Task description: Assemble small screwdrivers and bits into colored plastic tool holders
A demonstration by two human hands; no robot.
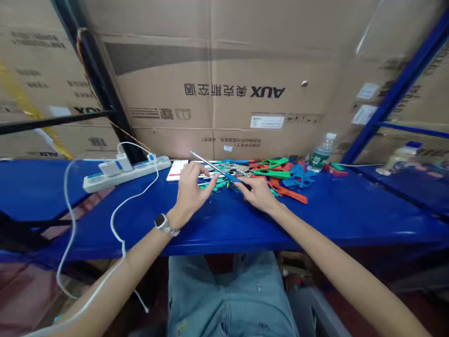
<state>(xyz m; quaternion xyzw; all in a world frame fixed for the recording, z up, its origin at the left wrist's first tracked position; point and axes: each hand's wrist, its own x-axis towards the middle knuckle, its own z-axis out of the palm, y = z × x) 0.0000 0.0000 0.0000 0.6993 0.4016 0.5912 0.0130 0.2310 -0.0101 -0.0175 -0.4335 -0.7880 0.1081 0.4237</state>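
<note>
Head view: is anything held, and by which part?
The right hand holds a slim, blue-handled metal rod by its handle; whether the left hand touches it can't be told.

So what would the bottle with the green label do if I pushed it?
The bottle would probably tip easily, since it stands tall and narrow. Once down, it might roll, because its sides look round. Its see-through plastic would likely squash a bit if you squeezed it.
</note>
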